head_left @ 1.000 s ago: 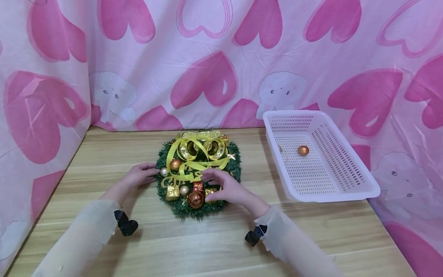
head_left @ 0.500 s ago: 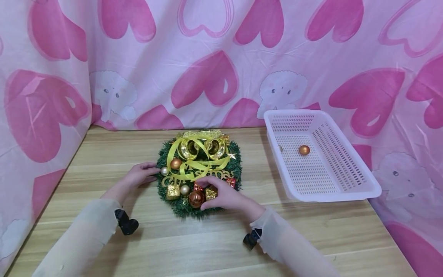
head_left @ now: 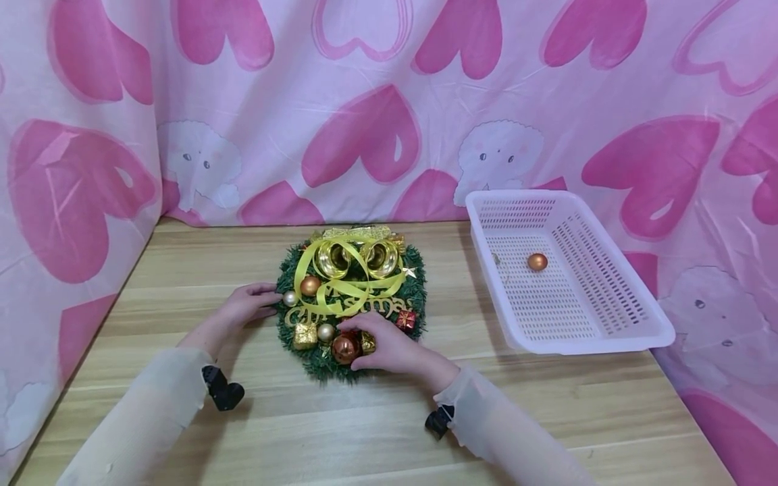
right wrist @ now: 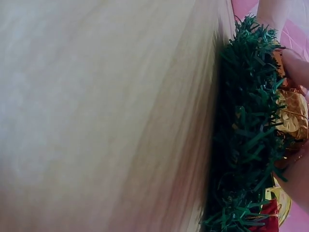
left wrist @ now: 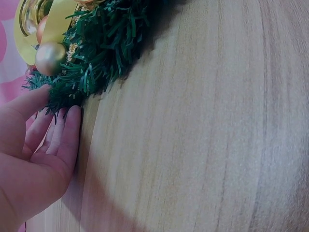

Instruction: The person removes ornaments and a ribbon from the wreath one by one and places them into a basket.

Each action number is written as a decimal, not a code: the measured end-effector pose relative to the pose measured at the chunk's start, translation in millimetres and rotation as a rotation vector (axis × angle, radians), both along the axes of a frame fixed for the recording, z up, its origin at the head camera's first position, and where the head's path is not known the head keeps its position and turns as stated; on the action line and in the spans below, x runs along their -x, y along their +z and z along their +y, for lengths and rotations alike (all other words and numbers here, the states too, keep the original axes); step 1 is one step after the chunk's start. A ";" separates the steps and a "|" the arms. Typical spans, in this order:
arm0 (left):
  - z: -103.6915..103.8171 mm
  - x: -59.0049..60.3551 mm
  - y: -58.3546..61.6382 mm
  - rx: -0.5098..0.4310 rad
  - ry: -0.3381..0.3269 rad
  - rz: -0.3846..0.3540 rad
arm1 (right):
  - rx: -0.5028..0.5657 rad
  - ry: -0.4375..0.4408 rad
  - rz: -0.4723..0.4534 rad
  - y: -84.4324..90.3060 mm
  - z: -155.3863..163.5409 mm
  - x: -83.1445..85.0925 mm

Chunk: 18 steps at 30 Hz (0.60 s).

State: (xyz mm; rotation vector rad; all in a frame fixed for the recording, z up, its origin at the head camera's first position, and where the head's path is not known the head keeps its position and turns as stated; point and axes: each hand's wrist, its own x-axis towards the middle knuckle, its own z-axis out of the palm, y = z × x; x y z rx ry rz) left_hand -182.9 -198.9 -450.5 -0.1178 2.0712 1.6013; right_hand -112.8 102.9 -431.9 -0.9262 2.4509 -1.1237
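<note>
A green tinsel Christmas wreath (head_left: 328,368) lies on the table, with gold bells (head_left: 333,260), looped yellow ribbon (head_left: 300,273), small gift boxes and gold lettering on it. At its left edge, my left hand (head_left: 246,305) grips the tinsel. The left wrist view shows the thumb over the greenery and the fingers (left wrist: 71,130) below, close to a pearly bauble (left wrist: 50,59). Over the wreath's front, my right hand (head_left: 389,344) curls its thumb and fingers round a shiny brown bauble (head_left: 346,349). Beneath that hand, a gold gift box (right wrist: 292,113) is partly hidden.
A white plastic basket (head_left: 507,324) stands on the right of the table, with one copper bauble (head_left: 537,262) and a small bit inside. Pink heart-print cloth (head_left: 365,135) hangs behind and on both sides. The wooden table (head_left: 316,432) extends toward me.
My right hand has moved left and slightly down from beside the gold gift box to the brown bauble, its fingers closing round it. The left hand stays at the wreath's edge.
</note>
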 end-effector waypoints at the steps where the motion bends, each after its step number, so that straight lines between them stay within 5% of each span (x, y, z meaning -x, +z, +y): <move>1: 0.3 -0.1 0.4 0.001 -0.001 0.001 | -0.007 0.003 0.011 0.2 -0.4 0.2; 18: -0.7 0.4 -0.1 -0.009 -0.001 0.003 | 0.004 -0.042 -0.071 3.1 0.8 1.6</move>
